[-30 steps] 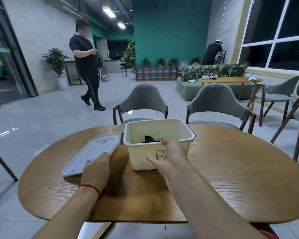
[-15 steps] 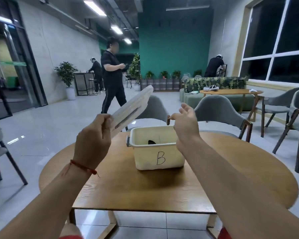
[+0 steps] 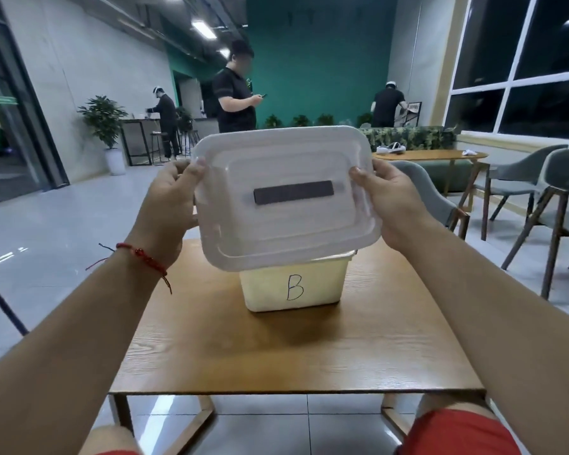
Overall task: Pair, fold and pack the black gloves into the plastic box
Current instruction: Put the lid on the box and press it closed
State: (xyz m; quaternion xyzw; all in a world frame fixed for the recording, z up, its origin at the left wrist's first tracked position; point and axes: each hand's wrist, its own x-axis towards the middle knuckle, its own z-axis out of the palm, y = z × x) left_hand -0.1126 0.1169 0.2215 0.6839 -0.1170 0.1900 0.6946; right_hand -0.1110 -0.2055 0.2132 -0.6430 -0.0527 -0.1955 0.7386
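Lid over box.
Left hand (image 3: 170,205) and right hand (image 3: 386,200) grip translucent white rectangular plastic lid (image 3: 288,195), dark strip centred; below them, cream plastic box (image 3: 293,285) marked "B".

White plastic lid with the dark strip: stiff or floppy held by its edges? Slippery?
Probably stiff: the white rectangular plastic lid shows no sag though the left hand and right hand grip only its short edges. Likely light: thin shell, held tilted above the cream plastic box. Smooth surface may be slippery; the stepped rim should help.
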